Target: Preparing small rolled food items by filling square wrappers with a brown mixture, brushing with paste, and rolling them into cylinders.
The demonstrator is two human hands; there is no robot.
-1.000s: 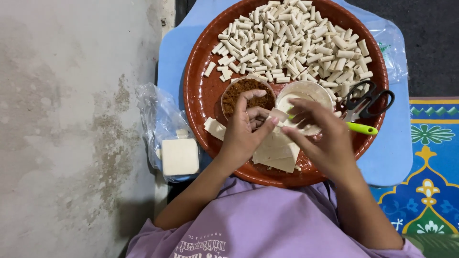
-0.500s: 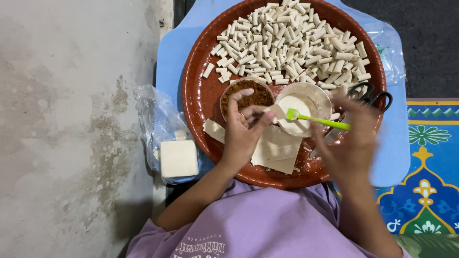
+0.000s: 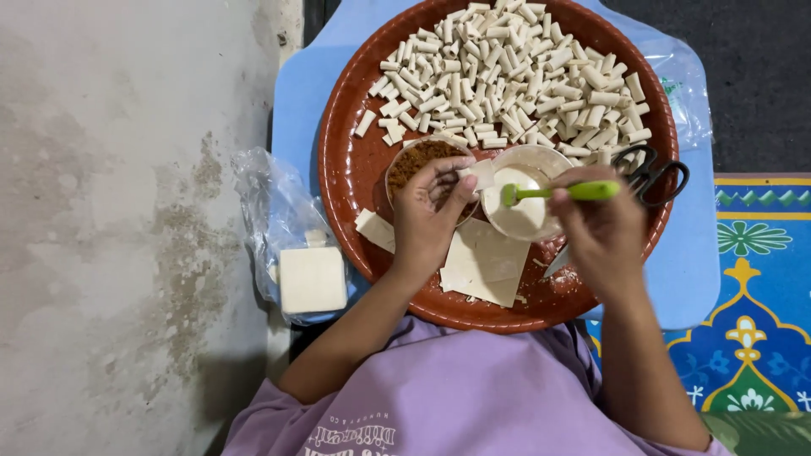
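Two hands are at work over the round brown tray (image 3: 355,169), as I see it from the head view. My left hand (image 3: 431,215) pinches a small pale wrapper piece (image 3: 481,173) between its fingertips, just above the bowl of brown filling (image 3: 416,158). My right hand (image 3: 601,226) is clamped on a green-handled brush (image 3: 562,192), whose tip sits in the white bowl (image 3: 524,203). Flat wrapper sheets (image 3: 486,266) lie beneath. Rolled pale pieces (image 3: 515,76) fill the tray's far side; black scissors (image 3: 655,173) rest at its right rim.
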